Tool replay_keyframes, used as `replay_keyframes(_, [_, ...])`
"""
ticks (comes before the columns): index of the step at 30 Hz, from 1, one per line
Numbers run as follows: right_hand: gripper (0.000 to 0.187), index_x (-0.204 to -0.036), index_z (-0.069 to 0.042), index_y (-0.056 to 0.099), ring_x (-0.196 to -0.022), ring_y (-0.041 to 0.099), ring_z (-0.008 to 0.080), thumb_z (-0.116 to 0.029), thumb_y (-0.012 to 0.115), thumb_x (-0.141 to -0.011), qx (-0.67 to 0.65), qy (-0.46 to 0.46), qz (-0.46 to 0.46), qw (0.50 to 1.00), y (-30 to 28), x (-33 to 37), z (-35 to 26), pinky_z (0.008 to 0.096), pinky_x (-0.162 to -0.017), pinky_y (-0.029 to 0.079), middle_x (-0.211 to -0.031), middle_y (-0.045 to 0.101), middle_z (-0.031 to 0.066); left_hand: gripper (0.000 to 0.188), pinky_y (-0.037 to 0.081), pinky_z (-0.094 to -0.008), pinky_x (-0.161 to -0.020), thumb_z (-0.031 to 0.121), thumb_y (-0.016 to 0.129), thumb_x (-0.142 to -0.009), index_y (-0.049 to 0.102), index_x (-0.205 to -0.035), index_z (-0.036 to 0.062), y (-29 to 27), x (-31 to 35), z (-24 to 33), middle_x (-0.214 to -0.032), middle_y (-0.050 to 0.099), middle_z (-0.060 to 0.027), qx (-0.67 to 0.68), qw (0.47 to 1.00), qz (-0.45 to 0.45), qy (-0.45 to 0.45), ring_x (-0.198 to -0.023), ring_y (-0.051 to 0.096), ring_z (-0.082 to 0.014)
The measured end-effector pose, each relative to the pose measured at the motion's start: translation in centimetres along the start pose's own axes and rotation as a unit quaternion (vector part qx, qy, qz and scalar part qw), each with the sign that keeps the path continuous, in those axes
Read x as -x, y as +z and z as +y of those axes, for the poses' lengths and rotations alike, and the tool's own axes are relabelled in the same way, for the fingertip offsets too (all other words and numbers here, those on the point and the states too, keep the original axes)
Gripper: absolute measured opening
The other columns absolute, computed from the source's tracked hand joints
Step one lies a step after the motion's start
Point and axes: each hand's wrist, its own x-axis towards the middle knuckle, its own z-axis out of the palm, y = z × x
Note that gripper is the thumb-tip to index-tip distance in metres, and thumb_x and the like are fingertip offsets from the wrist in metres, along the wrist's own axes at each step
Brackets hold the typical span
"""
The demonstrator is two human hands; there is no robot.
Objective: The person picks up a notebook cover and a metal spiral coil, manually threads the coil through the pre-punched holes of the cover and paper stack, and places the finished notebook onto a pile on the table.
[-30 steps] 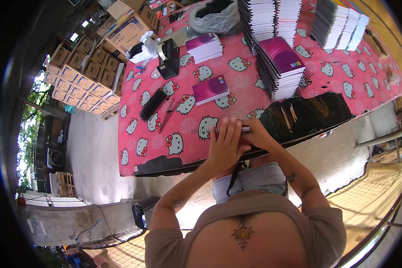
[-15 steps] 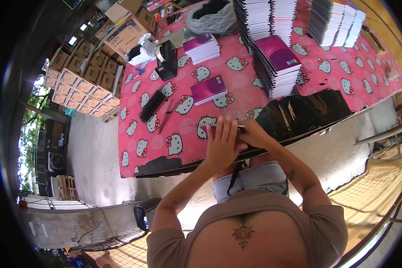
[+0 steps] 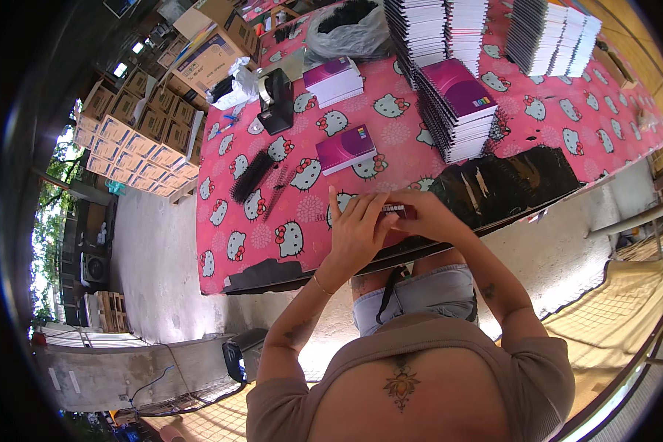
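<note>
Left of the worktop (image 3: 250, 247), brown cartons (image 3: 134, 140) are stacked, with a larger box (image 3: 208, 65) beside its far corner. A black tape dispenser (image 3: 276, 110) is set near the left edge, a white bag (image 3: 237, 85) just beside it; pens (image 3: 230, 121) are laid close by. Farther left, a wooden pallet (image 3: 112, 311) is seen near what may be a fan (image 3: 92, 264).

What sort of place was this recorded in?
Probably a small notebook-binding workshop: stacked spiral-bound notebooks and what look like loose black binding coils sit on a pink-covered table, with many cardboard cartons piled at left.
</note>
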Motion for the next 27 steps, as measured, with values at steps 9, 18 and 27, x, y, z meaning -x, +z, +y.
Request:
replay_keyframes(9, [0.016,-0.100,0.003,0.069,-0.082,0.066,0.0143,0.002,0.066,-0.085,-0.078,0.038,-0.051,0.995,-3.5,0.1,0.8,0.0265,-0.076,0.051,-0.086,0.069,0.0075,0.020,0.021,-0.0596,-0.116,0.019,0.071,-0.088,0.068,-0.106,0.0106,0.9,0.4,-0.3,-0.097,0.069,0.0003,-0.005,0.999,0.032,0.028,-0.093,0.065,-0.0191])
replay_keyframes(18, [0.016,-0.088,-0.002,0.061,-0.069,0.064,0.0267,-0.010,0.072,-0.079,0.103,-0.064,0.092,0.988,-1.0,0.1,0.0,0.0357,-0.067,0.051,-0.076,0.063,0.0120,0.020,0.044,-0.0452,-0.089,0.013,0.070,-0.087,0.067,-0.106,0.0072,-0.1,0.3,0.6,-0.097,0.065,-0.0075,0.017,1.000,0.003,0.016,-0.087,0.061,-0.0280])
replay_keyframes(27, [0.045,-0.129,-0.001,0.058,-0.100,0.062,0.0180,-0.009,0.073,-0.087,-0.118,-0.079,0.264,0.954,-4.1,0.7,-8.6,0.0321,-0.084,0.052,-0.114,0.065,0.0086,0.027,0.051,-0.0380,-0.073,0.007,0.067,-0.088,0.066,-0.115,0.0025,-5.0,-8.7,5.1,-0.096,0.065,-0.0132,0.251,0.965,0.041,-0.060,-0.087,0.063,-0.0279])
